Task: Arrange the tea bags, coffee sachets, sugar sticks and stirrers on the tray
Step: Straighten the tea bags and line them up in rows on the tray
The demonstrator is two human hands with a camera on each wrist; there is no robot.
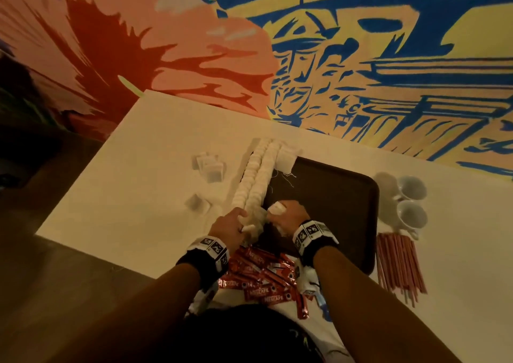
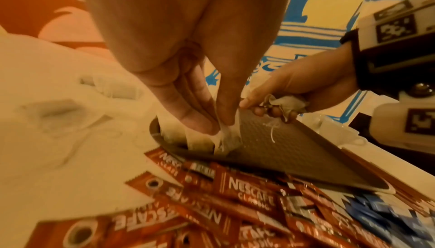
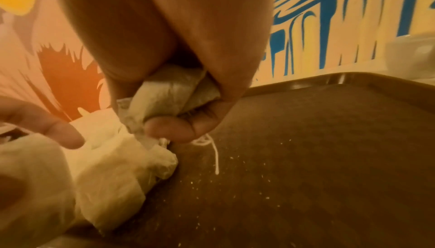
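Left hand [image 1: 231, 224] pinches the nearest tea bag [image 2: 226, 140] of the tea bag rows [image 1: 256, 174] along the tray's [image 1: 333, 196] left edge at frame centre, right hand [image 1: 288, 214] fingers clutching a crumpled bunch [image 3: 169, 92]: best feed singly, snug, tags tucked.

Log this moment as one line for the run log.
left hand pinches end tea bag of row | right hand grips tea bags | tray

A white table [image 1: 133, 151] bears the dark tray [image 1: 333, 196], loose tea bags [image 1: 209, 165] (scattered), cups [image 1: 410, 204].
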